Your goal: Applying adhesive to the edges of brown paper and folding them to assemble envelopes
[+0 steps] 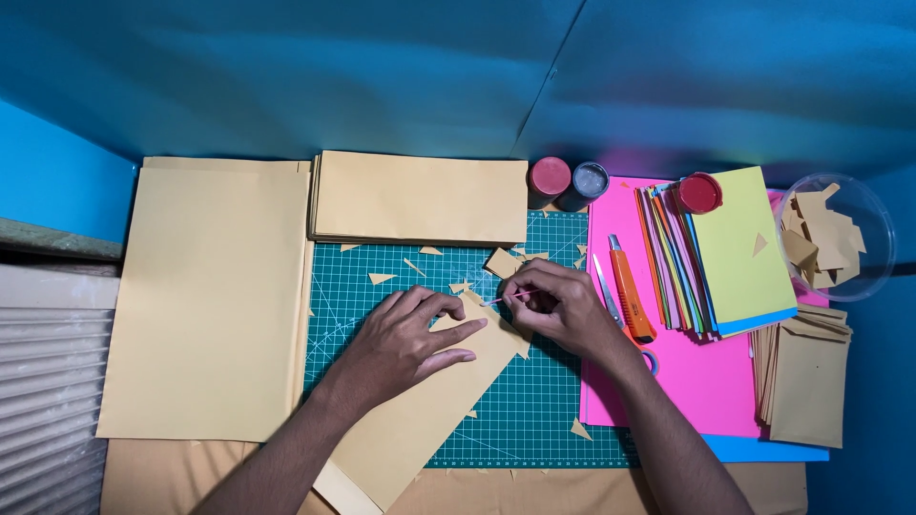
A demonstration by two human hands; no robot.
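We see a cutting mat between a paper stack on its left and a knife on its right.

Long tan paper strip lies slanted on the mat – thin pink stick touching its upper end

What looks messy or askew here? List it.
Small paper scraps lie scattered over the green mat. The tan strip under the left hand lies diagonally, overhanging the mat's front edge. One scrap sits on the coloured paper stack.
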